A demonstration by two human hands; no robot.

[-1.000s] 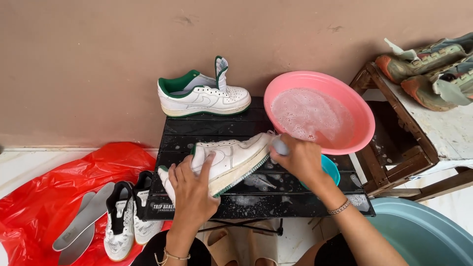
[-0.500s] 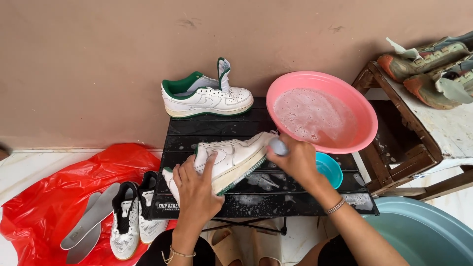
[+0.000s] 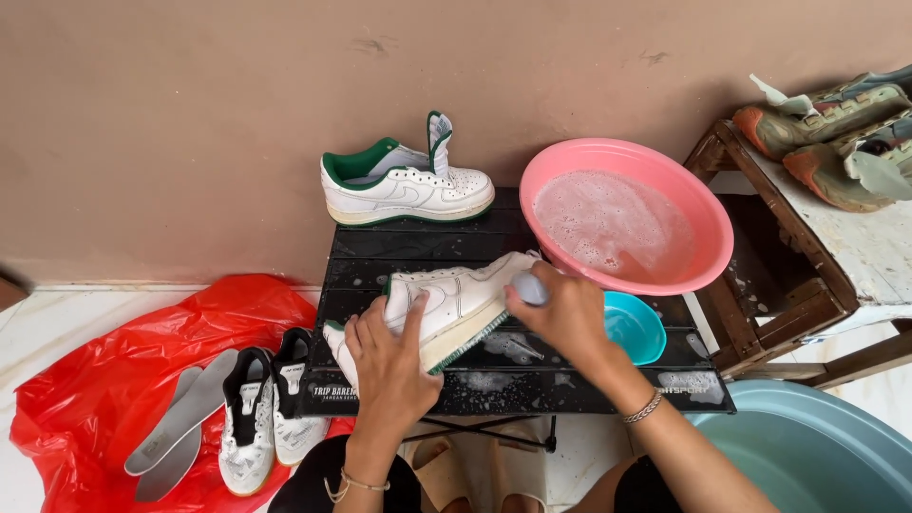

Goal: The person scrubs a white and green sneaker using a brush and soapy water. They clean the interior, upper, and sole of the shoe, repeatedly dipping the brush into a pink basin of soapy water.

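Fingers of the left hand point(image 3: 389, 356) spread over the heel and side of the white sneaker point(image 3: 446, 302), tilted on its edge on the black table point(image 3: 589, 385); the right hand point(image 3: 568, 318) curls shut around a small brush point(image 3: 528, 287) at the toe. Wet and soapy, the light, fairly stiff shoe looks slippery, so the firm heel seems the safest hold. Behind it sit the pink basin point(image 3: 665, 171) and a matching sneaker point(image 3: 404, 185).

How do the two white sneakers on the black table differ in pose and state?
The rear sneaker stands upright on its sole by the wall, untouched, tongue pulled up. The front sneaker lies tipped on its side, sole edge facing the camera, gripped by the left hand while the right hand presses a brush to it. Both are white with green trim.
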